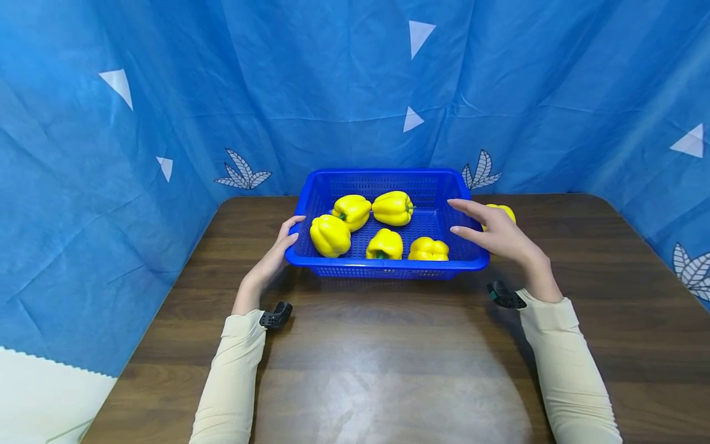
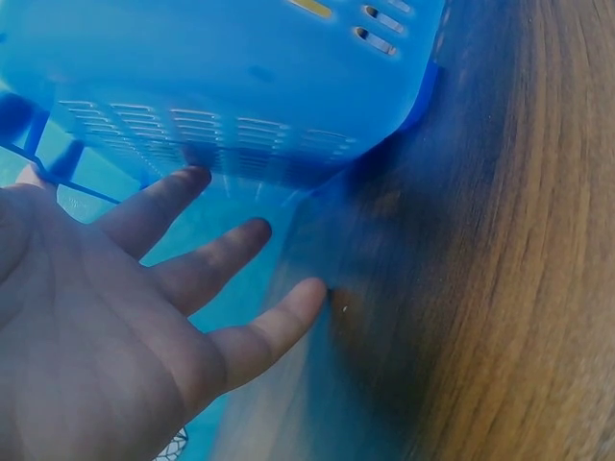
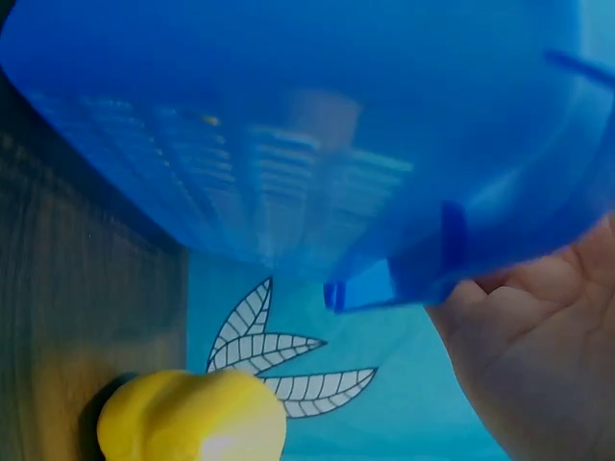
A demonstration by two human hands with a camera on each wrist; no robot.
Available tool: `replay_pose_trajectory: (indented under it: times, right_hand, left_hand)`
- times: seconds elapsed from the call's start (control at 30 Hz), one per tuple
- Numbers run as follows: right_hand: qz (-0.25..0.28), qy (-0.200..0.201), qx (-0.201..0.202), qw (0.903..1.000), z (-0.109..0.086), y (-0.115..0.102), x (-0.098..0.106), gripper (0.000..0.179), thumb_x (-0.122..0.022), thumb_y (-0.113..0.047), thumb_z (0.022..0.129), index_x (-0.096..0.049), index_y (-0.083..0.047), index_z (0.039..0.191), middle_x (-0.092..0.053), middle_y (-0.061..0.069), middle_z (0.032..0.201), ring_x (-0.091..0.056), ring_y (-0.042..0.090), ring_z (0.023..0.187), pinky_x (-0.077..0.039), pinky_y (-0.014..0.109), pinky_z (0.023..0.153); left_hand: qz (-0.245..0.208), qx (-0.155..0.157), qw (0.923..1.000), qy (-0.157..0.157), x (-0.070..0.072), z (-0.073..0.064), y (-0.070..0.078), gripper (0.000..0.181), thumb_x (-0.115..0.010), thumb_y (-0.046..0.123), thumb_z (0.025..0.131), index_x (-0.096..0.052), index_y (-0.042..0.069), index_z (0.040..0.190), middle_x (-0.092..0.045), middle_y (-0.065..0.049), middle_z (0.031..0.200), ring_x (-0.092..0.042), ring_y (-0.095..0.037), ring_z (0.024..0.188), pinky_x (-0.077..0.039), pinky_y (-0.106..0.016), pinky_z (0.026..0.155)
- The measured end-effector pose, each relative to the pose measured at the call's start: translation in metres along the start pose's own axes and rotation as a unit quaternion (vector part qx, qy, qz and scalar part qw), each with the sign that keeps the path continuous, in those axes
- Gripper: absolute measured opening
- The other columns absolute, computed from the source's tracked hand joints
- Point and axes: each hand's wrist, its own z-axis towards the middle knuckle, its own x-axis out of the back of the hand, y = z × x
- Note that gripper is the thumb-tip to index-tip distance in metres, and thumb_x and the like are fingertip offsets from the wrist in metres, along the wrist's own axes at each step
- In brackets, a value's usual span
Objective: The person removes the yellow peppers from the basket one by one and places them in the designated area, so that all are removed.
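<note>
Near the far edge of a wooden table [image 1: 344,345], a perforated blue basket [image 1: 388,264] holds five yellow peppers [image 1: 393,208], three toward its left and back, two by the front wall. At its left end, the left hand [image 1: 270,259] lays thumb and a fingertip over the rim, other fingers straight outside (the left wrist view shows three of them splayed). Over the right rim reaches the right hand [image 1: 501,237], thumb and fingers well parted, gripping nothing; whether it touches the basket, I cannot tell. Just beyond that hand, another yellow pepper [image 3: 192,418] rests on the table. Pale sleeves [image 1: 566,370] cover both arms; a blue curtain [image 1: 344,74] hangs behind.
</note>
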Motion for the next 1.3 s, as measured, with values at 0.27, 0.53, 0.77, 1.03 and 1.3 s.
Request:
replay_pose_trajectory:
  times: [0.27, 0.53, 0.77, 1.03, 1.3]
  right_hand:
    - [-0.045, -0.048, 0.002, 0.9978, 0.006, -0.012, -0.004, 0.059, -0.057, -0.037, 0.091, -0.04, -0.013, 0.142, -0.043, 0.017, 0.145, -0.043, 0.037, 0.13, -0.04, 0.058, 0.101]
    - [-0.063, -0.13, 0.014, 0.9894, 0.022, -0.02, -0.007, 0.06, -0.058, -0.036, 0.091, -0.04, -0.008, 0.141, -0.045, 0.016, 0.144, -0.043, 0.035, 0.132, -0.039, 0.055, 0.104]
    - [-0.072, -0.178, 0.02, 0.9812, 0.031, -0.024, -0.008, 0.061, -0.06, -0.035, 0.09, -0.041, -0.005, 0.14, -0.045, 0.018, 0.143, -0.044, 0.036, 0.132, -0.038, 0.053, 0.106]
    - [-0.071, -0.245, 0.004, 0.967, 0.043, -0.026, -0.012, 0.065, -0.062, -0.034, 0.088, -0.038, -0.004, 0.142, -0.041, 0.02, 0.145, -0.046, 0.038, 0.129, -0.041, 0.052, 0.104]
    - [-0.086, -0.324, -0.012, 0.9419, 0.05, -0.024, -0.021, 0.068, -0.061, -0.041, 0.087, -0.036, -0.014, 0.144, -0.04, 0.015, 0.147, -0.043, 0.034, 0.127, -0.036, 0.056, 0.107]
  left_hand:
    - [0.002, -0.001, 1.0, 0.001, 0.0, -0.002, 0.0, 0.049, -0.026, 0.036, 0.099, -0.009, 0.032, 0.145, 0.0, -0.005, 0.155, -0.023, -0.04, 0.138, -0.023, -0.061, 0.112]
    - [0.0, -0.001, 1.0, -0.002, 0.001, -0.002, 0.001, 0.049, -0.026, 0.037, 0.1, -0.008, 0.032, 0.145, 0.0, -0.006, 0.155, -0.025, -0.04, 0.137, -0.024, -0.06, 0.112]
    - [0.0, 0.006, 1.0, -0.003, 0.0, -0.002, 0.002, 0.048, -0.027, 0.036, 0.099, -0.009, 0.034, 0.144, 0.0, -0.006, 0.155, -0.024, -0.038, 0.138, -0.023, -0.06, 0.113]
    - [0.005, 0.0, 1.0, 0.002, 0.0, -0.002, 0.002, 0.048, -0.026, 0.036, 0.099, -0.009, 0.033, 0.145, -0.001, -0.007, 0.155, -0.025, -0.039, 0.137, -0.024, -0.06, 0.113]
    - [0.005, 0.005, 1.0, 0.001, -0.002, -0.003, 0.004, 0.05, -0.028, 0.039, 0.098, -0.009, 0.034, 0.144, 0.001, -0.005, 0.156, -0.024, -0.039, 0.138, -0.023, -0.061, 0.113]
